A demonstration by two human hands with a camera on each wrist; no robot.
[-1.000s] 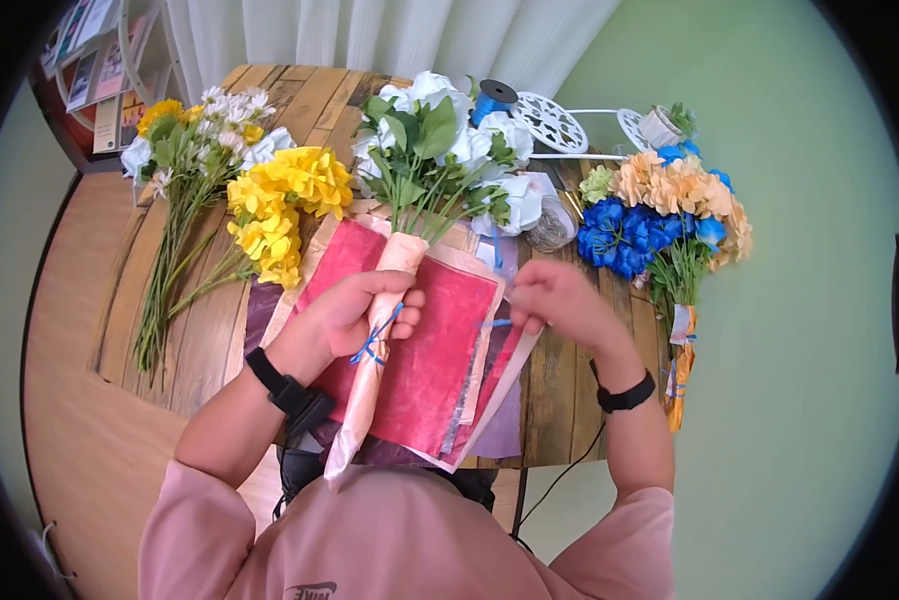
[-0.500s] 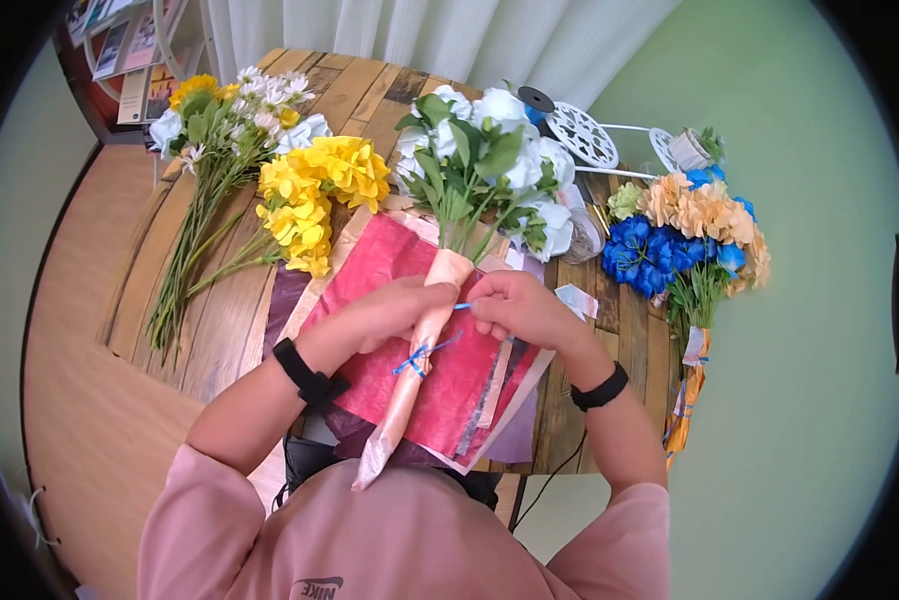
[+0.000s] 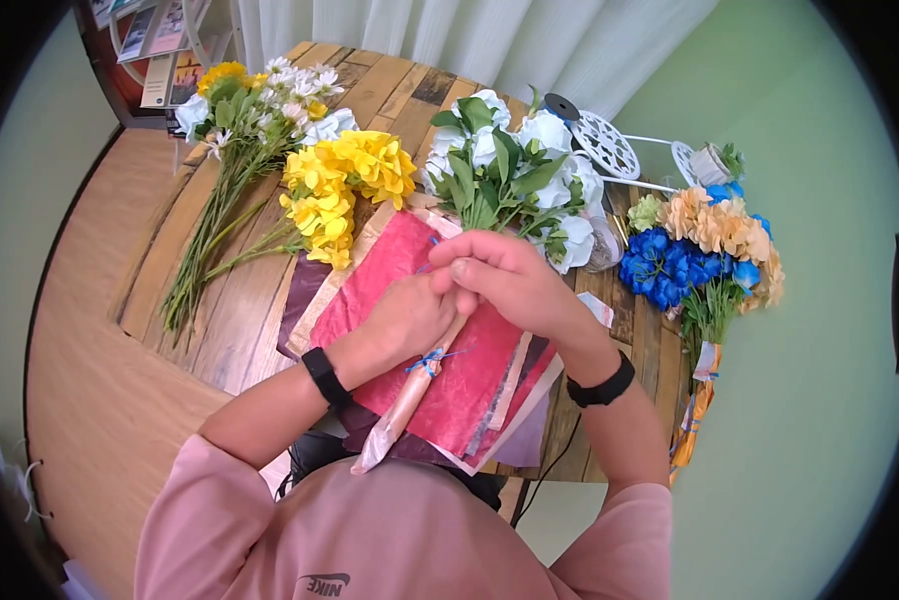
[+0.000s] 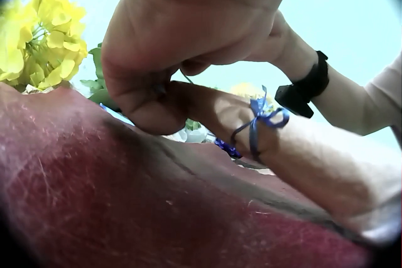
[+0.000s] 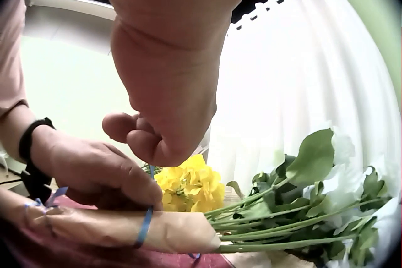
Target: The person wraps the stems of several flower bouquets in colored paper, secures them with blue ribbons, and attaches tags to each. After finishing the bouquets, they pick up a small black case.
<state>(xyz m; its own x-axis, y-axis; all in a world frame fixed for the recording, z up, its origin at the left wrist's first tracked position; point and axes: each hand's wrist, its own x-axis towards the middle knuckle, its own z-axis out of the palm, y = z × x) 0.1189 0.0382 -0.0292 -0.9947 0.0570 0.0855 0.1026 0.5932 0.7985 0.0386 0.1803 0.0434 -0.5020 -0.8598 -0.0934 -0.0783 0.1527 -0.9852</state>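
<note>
My left hand [image 3: 406, 318] grips the upper part of a bouquet's stems, rolled in pale peach paper [image 3: 401, 415]. White flowers [image 3: 547, 133] with green leaves fan out beyond the wrap. Lower down, a blue ribbon bow [image 4: 264, 117] is tied round the roll. Near the wrap's top edge, a second blue ribbon [image 5: 144, 227] passes round the paper. Its loose length rises toward my right hand [image 3: 517, 282], whose curled fingers [image 5: 147, 142] pinch it just above the left hand. Beneath the bouquet lies a stack of red wrapping sheets [image 3: 369, 270].
Yellow flowers [image 3: 329, 215] and a long-stemmed mixed bunch [image 3: 229, 190] lie on the left of the wooden table [image 3: 239, 340]. A blue and peach bouquet [image 3: 709, 310] lies at the right edge. Behind are a ribbon spool [image 3: 561, 107] and a white metal stand [image 3: 606, 145].
My right hand has come in from the right to the left hand and now draws the ribbon across to the left. The left hand has shifted up the wrap, off the bow.
</note>
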